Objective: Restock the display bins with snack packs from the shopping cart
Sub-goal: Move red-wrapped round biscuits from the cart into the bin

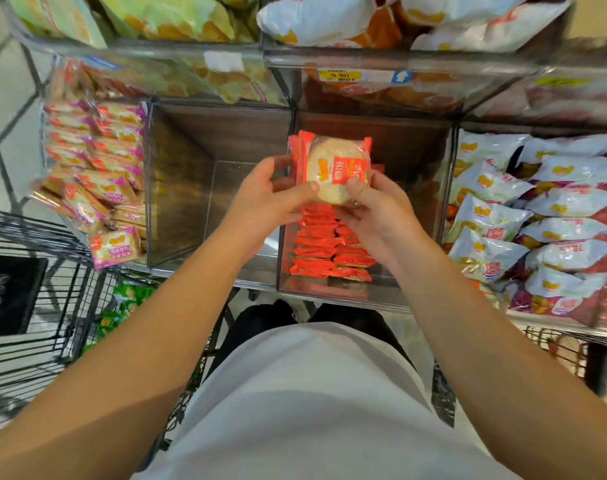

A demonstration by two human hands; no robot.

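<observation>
Both hands hold a small stack of red snack packs (333,164) with round pale crackers, upright above the middle clear bin (433,216). My left hand (271,199) grips the stack's left side, thumb on its front. My right hand (375,206) grips the right side, thumb on the front pack. Beneath the hands, rows of the same red packs (326,254) lie on edge in that bin. The black wire shopping cart (35,306) stands at the lower left, with green packs (125,306) showing beside it.
An empty clear bin (205,188) sits left of the red-pack bin. Pink-edged cracker packs (97,174) fill the far-left bin, white and purple packs (544,220) the right one. An upper shelf (295,60) holds green and white bags, overhanging the bins' back.
</observation>
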